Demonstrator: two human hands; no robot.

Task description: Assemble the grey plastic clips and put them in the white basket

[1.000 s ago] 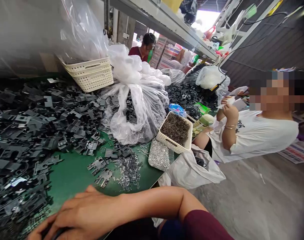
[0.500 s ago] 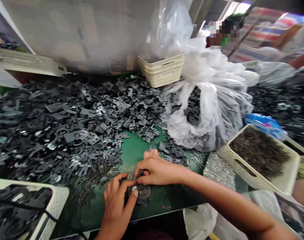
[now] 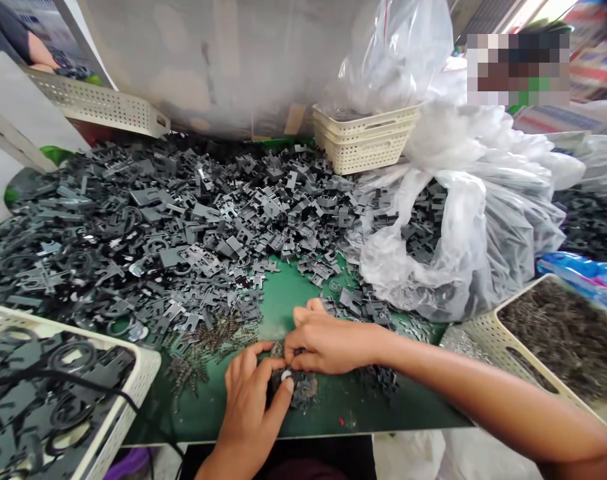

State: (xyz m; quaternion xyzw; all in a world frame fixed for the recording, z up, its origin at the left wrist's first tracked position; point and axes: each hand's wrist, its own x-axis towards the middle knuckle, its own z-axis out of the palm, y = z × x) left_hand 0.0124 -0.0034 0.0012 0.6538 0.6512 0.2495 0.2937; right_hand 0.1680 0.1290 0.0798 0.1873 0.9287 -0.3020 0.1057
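Both hands meet near the front edge of the green table [image 3: 278, 303]. My left hand [image 3: 250, 393] curls round a small dark plastic part [image 3: 298, 392] lying on the mat, thumb pressing on it. My right hand [image 3: 328, 341] comes in from the right and pinches at the same part with its fingertips. Tiny dark springs [image 3: 208, 343] are scattered just left of the hands. A wide heap of dark grey plastic parts [image 3: 173, 227] covers the table beyond them.
A cream basket of assembled black parts [image 3: 58, 400] stands at the front left. Another cream basket of small dark springs [image 3: 553, 340] sits at the right. A clear bag of parts [image 3: 463, 233] and stacked empty baskets [image 3: 366, 137] lie behind. Another person is at the far right.
The view swung from the co-worker on the right back down to the table. My two hands came together on the small part and stay there, shifted slightly.
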